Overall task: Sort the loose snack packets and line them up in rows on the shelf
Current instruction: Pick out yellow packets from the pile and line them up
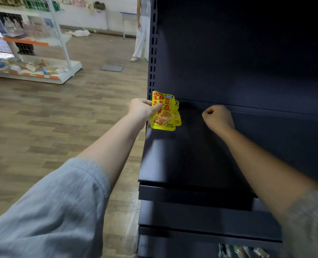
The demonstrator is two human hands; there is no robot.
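Note:
My left hand [142,109] grips a yellow snack packet [163,113] with red lettering, upright at the back left corner of the dark shelf board [182,161]. A second yellow packet [177,116] peeks out just behind it, mostly hidden. My right hand [217,117] hovers over the shelf to the right of the packets, fingers curled into a fist with nothing visible in it.
The dark shelving unit has a perforated upright [152,43] at its left and lower shelf boards [201,216] below. More packets [243,251] show at the bottom. A white rack [31,45] with goods stands far left. A person [142,28] stands behind on the wooden floor.

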